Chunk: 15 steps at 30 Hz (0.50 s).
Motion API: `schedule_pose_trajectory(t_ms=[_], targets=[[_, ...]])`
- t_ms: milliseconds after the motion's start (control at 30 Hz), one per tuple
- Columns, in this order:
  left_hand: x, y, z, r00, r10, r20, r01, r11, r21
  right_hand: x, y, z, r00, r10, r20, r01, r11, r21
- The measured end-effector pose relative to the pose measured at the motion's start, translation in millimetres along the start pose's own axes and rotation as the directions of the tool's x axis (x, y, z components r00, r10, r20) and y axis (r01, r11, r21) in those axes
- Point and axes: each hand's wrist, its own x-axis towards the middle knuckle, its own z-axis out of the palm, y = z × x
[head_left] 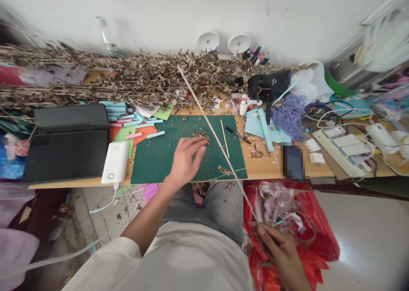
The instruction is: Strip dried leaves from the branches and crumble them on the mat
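Observation:
My right hand (279,244), low on the right above a red bag, is closed around the lower end of a long, thin, pale stalk (211,122). The stalk slants up and left across a green cutting mat (153,154), its far tip reaching the dried plants. My left hand (187,159) is over the middle of the mat, thumb apart and fingers stretched out. Its fingertips are at a small heap of crumbled dry leaves (203,136); whether they touch it is hard to tell. A short thin stick (225,138) and a black pen (238,134) lie right of the stalk.
Bundles of dried leafy stalks (143,73) line the back. On the left are a black tablet (65,157) and a white power bank (115,163). A glue gun (249,103), purple yarn (289,118) and a power strip (345,150) lie right. The red bag (322,227) hangs below the edge.

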Motion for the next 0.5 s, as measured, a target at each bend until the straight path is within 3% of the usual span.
schedule_pose_trajectory(t_ms=[67, 133, 200, 367, 500], targets=[[-2.4, 19.4, 6.4, 0.985, 0.018, 0.174, 0.03, 0.962, -0.27, 3.4, -1.2, 4.1, 1.0, -0.014, 0.011, 0.014, 1.0, 0.022], [-4.8, 30.4, 12.7, 0.93, 0.023, 0.367, 0.172, 0.854, -0.49, 6.6, -2.2, 7.4, 0.999, -0.033, 0.034, 0.032, 0.999, 0.038], [-6.3, 32.6, 17.6, 0.872, -0.001, 0.49, 0.335, 0.731, -0.594, 9.4, -3.8, 9.9, 0.997, -0.05, 0.063, 0.047, 0.997, 0.057], [-6.2, 20.8, 20.3, 0.791, -0.143, 0.595, 0.562, 0.556, -0.612, 14.8, -9.5, 14.2, 0.994, -0.044, 0.096, 0.032, 0.992, 0.126], [-5.9, 14.9, 19.6, 0.775, -0.212, 0.595, 0.603, 0.532, -0.595, 18.3, -11.2, 15.1, 0.996, -0.037, 0.078, 0.023, 0.986, 0.168]])
